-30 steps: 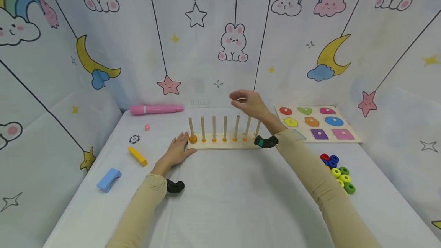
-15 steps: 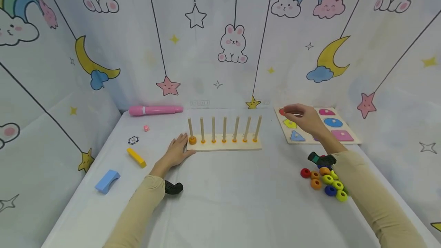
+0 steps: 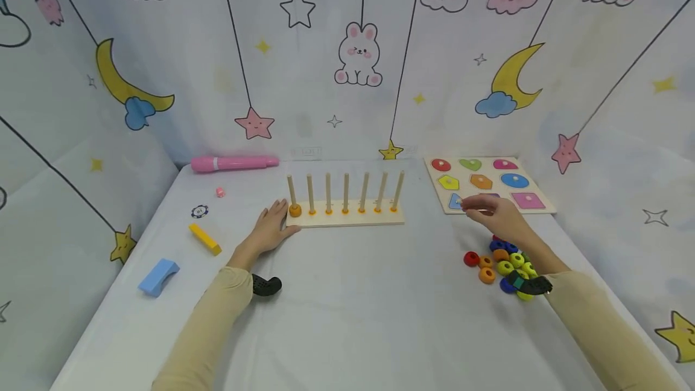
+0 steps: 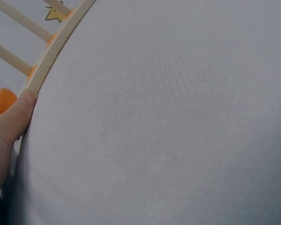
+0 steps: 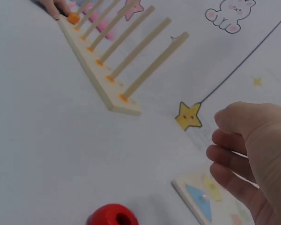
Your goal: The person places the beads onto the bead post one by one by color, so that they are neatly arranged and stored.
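A wooden peg board (image 3: 347, 221) with a row of upright pegs stands at the middle back of the table. One orange bead (image 3: 295, 210) sits at the base of its leftmost peg. My left hand (image 3: 266, 231) rests at the board's left end, fingers extended; in the left wrist view the thumb (image 4: 19, 111) touches the front edge. Raised in the air on the right, my right hand (image 3: 502, 220) has loosely bent fingers and holds nothing. Below it lies a cluster of beads in red, orange, yellow, blue and green, partly hidden by the wrist; a red bead (image 3: 471, 259) is at its left edge.
A shape puzzle board (image 3: 441, 186) lies at the back right, behind my right hand. Along the left are a pink marker-like stick (image 3: 236, 163), a small pink piece (image 3: 219, 192), a round chip (image 3: 199, 212), a yellow block (image 3: 205, 239) and a blue arched block (image 3: 158, 277).
My right hand has moved from above the board's right pegs rightward, then lower toward the beads. My left hand stays at the board's end. The head view has shifted slightly.
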### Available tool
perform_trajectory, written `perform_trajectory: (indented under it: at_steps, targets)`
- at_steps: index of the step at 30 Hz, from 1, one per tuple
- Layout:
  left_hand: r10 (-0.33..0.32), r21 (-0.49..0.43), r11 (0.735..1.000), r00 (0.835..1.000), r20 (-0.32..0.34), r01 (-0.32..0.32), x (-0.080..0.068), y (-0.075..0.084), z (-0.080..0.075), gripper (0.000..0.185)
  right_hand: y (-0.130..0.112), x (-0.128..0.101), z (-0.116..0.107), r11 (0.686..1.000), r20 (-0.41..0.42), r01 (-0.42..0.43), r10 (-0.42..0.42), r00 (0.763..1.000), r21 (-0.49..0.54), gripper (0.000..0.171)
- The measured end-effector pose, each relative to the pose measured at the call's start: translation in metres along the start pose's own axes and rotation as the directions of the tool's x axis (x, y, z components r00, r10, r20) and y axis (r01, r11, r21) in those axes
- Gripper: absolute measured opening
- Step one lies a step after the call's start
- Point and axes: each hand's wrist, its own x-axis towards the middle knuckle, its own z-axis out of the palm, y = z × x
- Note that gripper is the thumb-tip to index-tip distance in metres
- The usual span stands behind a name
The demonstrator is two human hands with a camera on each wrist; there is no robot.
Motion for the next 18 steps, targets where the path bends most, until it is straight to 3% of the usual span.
perform_trajectory:
  at_steps: [9, 18]
  targets:
    - [-0.012, 0.003, 1.0, 1.0, 0.013, 0.012, 0.004, 0.002, 0.002, 0.081, 0.008, -0.031, 0.016, 0.998, 0.1, -0.04, 0.035, 0.994, 0.043, 0.032]
    - [0.001, -0.003, 1.0, 1.0, -0.002, -0.001, 0.003, 0.001, 0.002, 0.081, 0.042, -0.044, 0.0, 0.974, -0.134, -0.161, 0.139, 0.981, -0.162, 0.029]
